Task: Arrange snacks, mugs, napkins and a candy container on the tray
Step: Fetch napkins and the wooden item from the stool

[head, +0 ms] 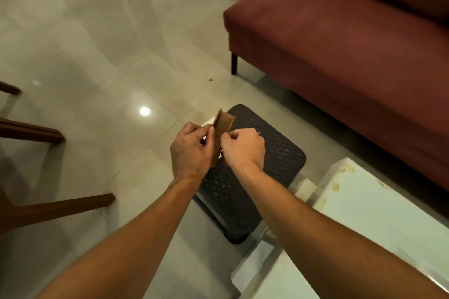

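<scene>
- Pale, chipped and stained paint covers the low table (379,221) at the near right corner; the part of it in view carries no tray, mugs, napkins or candy container.
- Both bare forearms reach forward from the bottom edge and meet over the dark woven-pattern stool (274,160), which stands on the floor just beside the table.
- The left hand (192,150) has its fingers curled and pressed together around the lower part of a brown paper packet (224,124), thumb on the near face.
- The right hand (245,148) pinches the packet's edge between thumb and forefinger, the other fingers folded in; the two hands almost touch.
- The packet is held upright in the air above the stool's far end, its top flap bent open. Whether it is a snack wrapper or folded napkins I cannot tell, as the frame is soft with blur.
- Judgement: the task looks barely begun or mid-preparation. One item is being opened or unfolded, and nothing seen here is placed on a tray.
- Left to do, as far as shown: finish with the packet, find the tray, and set out everything else.
- Farther off lie glossy beige floor tiles (109,56), wooden chair legs (31,128) at left, and a dark red sofa (352,43) at the far right.
</scene>
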A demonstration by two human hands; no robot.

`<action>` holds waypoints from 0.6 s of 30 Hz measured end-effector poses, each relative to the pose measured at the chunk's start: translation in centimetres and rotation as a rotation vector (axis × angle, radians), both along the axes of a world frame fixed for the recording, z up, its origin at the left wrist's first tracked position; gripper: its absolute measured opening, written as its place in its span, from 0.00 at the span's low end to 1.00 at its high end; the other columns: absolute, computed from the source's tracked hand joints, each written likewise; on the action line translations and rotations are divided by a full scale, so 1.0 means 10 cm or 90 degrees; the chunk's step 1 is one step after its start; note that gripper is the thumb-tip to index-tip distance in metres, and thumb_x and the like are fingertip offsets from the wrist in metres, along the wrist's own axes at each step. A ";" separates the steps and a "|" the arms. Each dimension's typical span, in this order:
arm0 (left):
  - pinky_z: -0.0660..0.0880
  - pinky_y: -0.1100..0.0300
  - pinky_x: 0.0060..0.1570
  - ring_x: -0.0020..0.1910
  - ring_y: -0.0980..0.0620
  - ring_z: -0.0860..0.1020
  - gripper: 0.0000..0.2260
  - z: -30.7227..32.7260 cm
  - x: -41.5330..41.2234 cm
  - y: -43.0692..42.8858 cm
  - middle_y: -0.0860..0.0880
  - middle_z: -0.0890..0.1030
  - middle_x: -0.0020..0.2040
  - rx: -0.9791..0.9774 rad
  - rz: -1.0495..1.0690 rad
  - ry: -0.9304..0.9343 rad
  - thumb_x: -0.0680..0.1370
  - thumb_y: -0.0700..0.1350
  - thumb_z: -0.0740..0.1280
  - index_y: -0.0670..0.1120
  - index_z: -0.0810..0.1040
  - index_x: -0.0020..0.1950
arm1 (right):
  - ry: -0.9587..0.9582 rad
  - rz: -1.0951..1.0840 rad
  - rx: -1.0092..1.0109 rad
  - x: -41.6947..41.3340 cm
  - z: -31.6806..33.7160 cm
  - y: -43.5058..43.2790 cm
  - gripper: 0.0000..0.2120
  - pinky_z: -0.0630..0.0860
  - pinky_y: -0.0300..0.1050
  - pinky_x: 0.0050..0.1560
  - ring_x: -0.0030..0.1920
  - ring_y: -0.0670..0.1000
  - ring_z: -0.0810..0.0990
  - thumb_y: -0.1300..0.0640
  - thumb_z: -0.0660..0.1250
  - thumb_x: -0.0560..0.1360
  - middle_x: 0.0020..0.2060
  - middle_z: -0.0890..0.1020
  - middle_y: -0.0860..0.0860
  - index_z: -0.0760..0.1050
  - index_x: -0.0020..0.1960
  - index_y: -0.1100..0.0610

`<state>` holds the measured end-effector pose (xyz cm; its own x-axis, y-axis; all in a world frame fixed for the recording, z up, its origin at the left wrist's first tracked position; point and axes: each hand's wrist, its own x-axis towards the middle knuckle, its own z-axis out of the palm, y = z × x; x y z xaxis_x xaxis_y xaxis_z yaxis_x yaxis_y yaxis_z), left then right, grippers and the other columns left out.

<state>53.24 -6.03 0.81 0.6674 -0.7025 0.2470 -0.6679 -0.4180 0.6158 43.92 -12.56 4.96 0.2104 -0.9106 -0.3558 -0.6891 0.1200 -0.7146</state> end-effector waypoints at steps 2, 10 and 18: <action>0.81 0.58 0.40 0.41 0.54 0.79 0.11 0.09 -0.30 0.00 0.50 0.81 0.46 -0.030 -0.043 -0.005 0.81 0.49 0.68 0.45 0.85 0.57 | 0.005 -0.007 -0.035 -0.39 0.12 0.02 0.18 0.72 0.37 0.28 0.29 0.43 0.80 0.50 0.66 0.78 0.27 0.80 0.45 0.79 0.31 0.51; 0.72 0.69 0.43 0.41 0.59 0.77 0.12 0.28 -2.47 -0.08 0.51 0.80 0.47 0.017 -0.302 0.129 0.81 0.50 0.64 0.46 0.85 0.55 | 0.134 -0.129 -0.073 -2.71 0.37 0.24 0.14 0.84 0.49 0.42 0.35 0.51 0.84 0.51 0.65 0.80 0.36 0.86 0.51 0.86 0.44 0.57; 0.73 0.64 0.38 0.36 0.54 0.76 0.10 0.07 -4.41 0.41 0.51 0.77 0.41 0.120 -0.408 0.218 0.81 0.48 0.66 0.44 0.84 0.49 | 0.213 -0.203 -0.034 -4.70 0.18 0.90 0.14 0.84 0.52 0.40 0.30 0.51 0.83 0.55 0.65 0.80 0.32 0.85 0.50 0.85 0.40 0.55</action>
